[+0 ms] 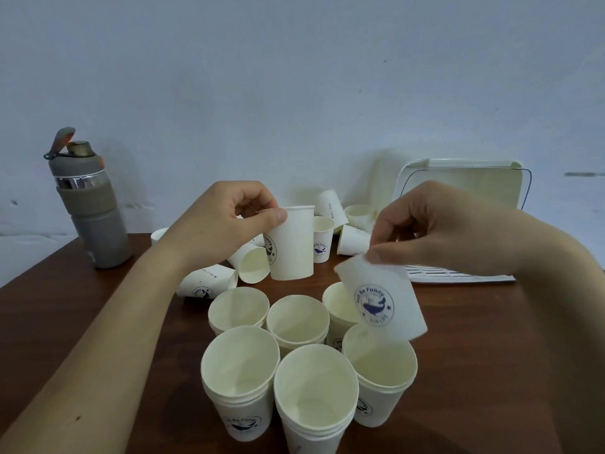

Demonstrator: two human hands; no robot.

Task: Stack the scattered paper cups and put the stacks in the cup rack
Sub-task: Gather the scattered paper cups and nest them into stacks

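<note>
Grey bottle [90, 204] at 9 o'clock, left hand [226, 221] pinching rim of upright cup [291, 244], mouth up, axis vertical, six stacks [298, 322] at 6 o'clock, tilted cup [383, 306], blurred, top toward 11 o'clock, pinched by right hand [435, 231], cup rack [458, 191] at 2 o'clock.

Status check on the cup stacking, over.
Left hand grips an upright cup. Right hand pinches a tilted cup above the stacks. Loose cups lie scattered near the rack.
</note>
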